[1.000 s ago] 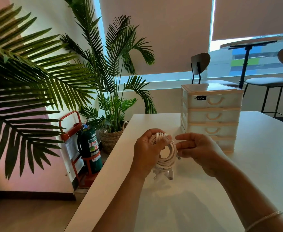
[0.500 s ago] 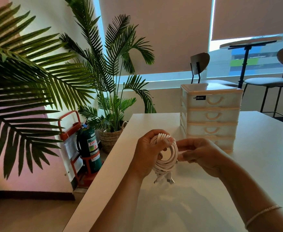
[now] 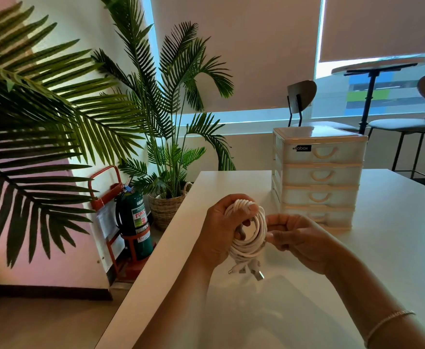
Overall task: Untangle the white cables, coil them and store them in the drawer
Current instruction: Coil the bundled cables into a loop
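A coil of white cables (image 3: pixel 256 233) hangs above the white table (image 3: pixel 395 248), its plug ends dangling below. My left hand (image 3: pixel 219 233) grips the coil, thumb pressed over its top and fingers through the loop. My right hand (image 3: pixel 299 238) pinches the coil's right side with curled fingers. The cream drawer unit (image 3: pixel 317 177) stands behind the hands on the table, with all of its several drawers closed.
The table's left edge drops to the floor beside a green fire extinguisher (image 3: pixel 133 220) in a red stand and potted palms (image 3: pixel 171 147). Chairs (image 3: pixel 300 96) and a round high table (image 3: pixel 377 66) stand by the window behind.
The right hand has closed in onto the coil's right side and now pinches it. The coil has tilted slightly and its plug ends hang lower. The left hand keeps its grip.
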Demonstrator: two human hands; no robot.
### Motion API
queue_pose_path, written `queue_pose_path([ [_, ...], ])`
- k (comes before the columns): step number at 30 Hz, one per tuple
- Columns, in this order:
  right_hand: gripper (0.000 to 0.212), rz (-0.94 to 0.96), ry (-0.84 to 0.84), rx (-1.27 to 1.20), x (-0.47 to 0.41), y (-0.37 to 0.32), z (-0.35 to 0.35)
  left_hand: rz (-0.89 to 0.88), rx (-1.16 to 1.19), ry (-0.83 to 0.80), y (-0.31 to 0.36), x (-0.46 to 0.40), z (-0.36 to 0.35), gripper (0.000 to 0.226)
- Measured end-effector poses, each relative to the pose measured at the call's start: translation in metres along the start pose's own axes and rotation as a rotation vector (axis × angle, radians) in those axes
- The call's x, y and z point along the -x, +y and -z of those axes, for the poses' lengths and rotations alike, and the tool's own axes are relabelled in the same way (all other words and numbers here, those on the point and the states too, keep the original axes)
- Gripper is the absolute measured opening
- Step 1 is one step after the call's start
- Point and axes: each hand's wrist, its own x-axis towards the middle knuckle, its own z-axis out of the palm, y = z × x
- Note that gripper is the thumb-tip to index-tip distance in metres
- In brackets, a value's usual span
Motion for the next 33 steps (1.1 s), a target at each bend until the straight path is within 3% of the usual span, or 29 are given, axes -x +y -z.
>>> queue_pose_path([
  [4, 0.069, 0.014, 0.006, -0.045, -0.002, 0.003, -0.003, 0.000, 0.024, 0.016, -0.001, -0.002, 0.000, 0.020],
  [7, 0.072, 0.019, 0.018, -0.019, -0.004, 0.004, -0.002, -0.005, 0.019, 0.027, 0.000, -0.002, -0.002, 0.023],
  [11, 0.068, 0.025, 0.057, 0.002, -0.004, 0.005, -0.003, -0.002, -0.023, 0.093, -0.001, -0.001, -0.005, 0.012],
  [12, 0.058, 0.012, 0.067, 0.022, -0.003, 0.003, -0.005, 0.003, -0.039, 0.112, -0.001, -0.001, -0.006, 0.009],
  [14, 0.017, -0.009, 0.111, 0.056, -0.002, 0.000, -0.009, 0.016, -0.064, 0.145, -0.002, -0.001, -0.008, 0.008],
  [15, 0.011, -0.009, 0.142, 0.080, -0.003, 0.001, -0.009, 0.019, -0.069, 0.160, -0.003, -0.001, -0.009, 0.008],
  [21, 0.024, -0.024, 0.197, 0.192, -0.003, -0.005, -0.016, 0.023, -0.130, 0.253, -0.008, -0.005, -0.009, 0.010],
  [26, 0.025, -0.080, 0.099, -0.046, -0.001, -0.005, -0.017, 0.050, -0.144, 0.272, -0.010, -0.008, -0.008, 0.013],
  [28, 0.037, -0.104, 0.078, -0.048, -0.001, -0.003, -0.018, 0.076, -0.143, 0.252, -0.011, -0.009, -0.007, 0.017],
  [33, 0.052, -0.095, 0.136, -0.071, -0.003, 0.001, -0.015, 0.256, 0.165, 0.173, -0.013, -0.012, -0.005, 0.025],
])
